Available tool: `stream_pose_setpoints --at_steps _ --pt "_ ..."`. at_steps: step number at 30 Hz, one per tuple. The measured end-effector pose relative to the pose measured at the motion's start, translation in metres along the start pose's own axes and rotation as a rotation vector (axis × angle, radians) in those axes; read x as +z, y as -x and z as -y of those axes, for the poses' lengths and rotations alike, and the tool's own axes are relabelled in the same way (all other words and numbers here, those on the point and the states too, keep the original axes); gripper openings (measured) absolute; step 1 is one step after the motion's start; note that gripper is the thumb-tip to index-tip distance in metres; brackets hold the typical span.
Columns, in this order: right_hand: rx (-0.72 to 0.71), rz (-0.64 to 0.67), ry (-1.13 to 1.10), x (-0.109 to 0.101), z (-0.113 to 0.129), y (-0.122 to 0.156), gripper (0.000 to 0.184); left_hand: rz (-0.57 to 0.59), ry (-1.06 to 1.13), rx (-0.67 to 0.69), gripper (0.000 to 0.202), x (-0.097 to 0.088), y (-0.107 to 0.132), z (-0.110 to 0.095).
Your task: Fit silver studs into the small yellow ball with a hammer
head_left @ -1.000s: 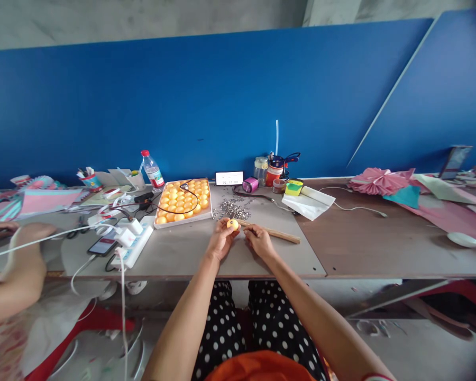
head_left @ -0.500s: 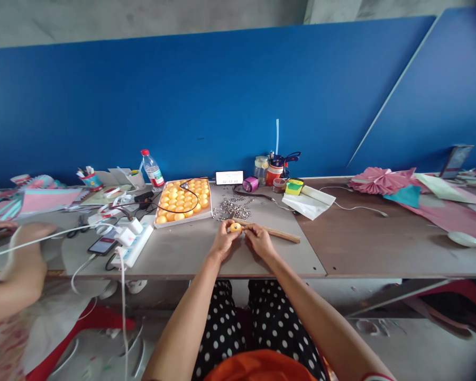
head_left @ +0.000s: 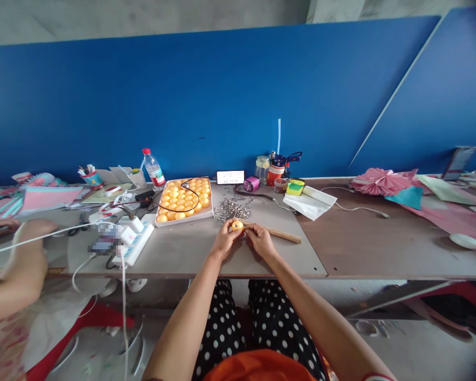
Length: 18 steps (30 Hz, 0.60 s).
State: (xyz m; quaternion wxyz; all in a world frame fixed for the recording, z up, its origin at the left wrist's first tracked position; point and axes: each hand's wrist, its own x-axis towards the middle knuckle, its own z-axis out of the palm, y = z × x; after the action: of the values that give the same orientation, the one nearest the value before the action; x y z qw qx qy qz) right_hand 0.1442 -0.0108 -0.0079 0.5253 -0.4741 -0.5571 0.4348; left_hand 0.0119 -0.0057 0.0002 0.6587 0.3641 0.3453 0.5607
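My left hand [head_left: 223,241] is closed around an orange ping-pong ball [head_left: 237,226], with a small dark spot showing on its upper side. Close to the right of the ball, my right hand [head_left: 259,239] has its fingers pinched together; what they hold is too small to make out. A wooden stick [head_left: 283,234] lies slanted on the table just behind my right hand. Beyond both hands spreads a heap of small shiny metal pieces [head_left: 235,208]. To the left, a shallow box [head_left: 184,216] holds rows of similar orange balls [head_left: 179,201].
At left are a power strip [head_left: 139,243] with white cables, a water bottle [head_left: 154,169], and a co-worker's arm [head_left: 21,270]. Along the blue partition stand a lit phone [head_left: 230,177], a jar [head_left: 262,170] and an orange cup [head_left: 275,175]. Pink paper [head_left: 384,182] lies at right.
Both hands stay in nearly the same place, with the ball still in my left fingers. The whole view has shifted very slightly.
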Motion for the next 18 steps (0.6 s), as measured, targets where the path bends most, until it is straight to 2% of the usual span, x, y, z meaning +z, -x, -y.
stream_pose_setpoints --at_steps 7,13,18 --pt "0.094 -0.024 -0.200 0.000 0.002 0.000 0.017 0.003 -0.023 -0.034 0.048 -0.001 0.001 -0.001" --pt "0.168 -0.190 -0.529 -0.010 0.002 -0.006 0.026 -0.043 0.017 -0.005 0.048 0.000 -0.001 -0.001" --pt "0.186 -0.197 -0.561 -0.011 0.000 -0.007 0.028 -0.047 0.036 0.001 0.048 -0.001 -0.002 0.000"
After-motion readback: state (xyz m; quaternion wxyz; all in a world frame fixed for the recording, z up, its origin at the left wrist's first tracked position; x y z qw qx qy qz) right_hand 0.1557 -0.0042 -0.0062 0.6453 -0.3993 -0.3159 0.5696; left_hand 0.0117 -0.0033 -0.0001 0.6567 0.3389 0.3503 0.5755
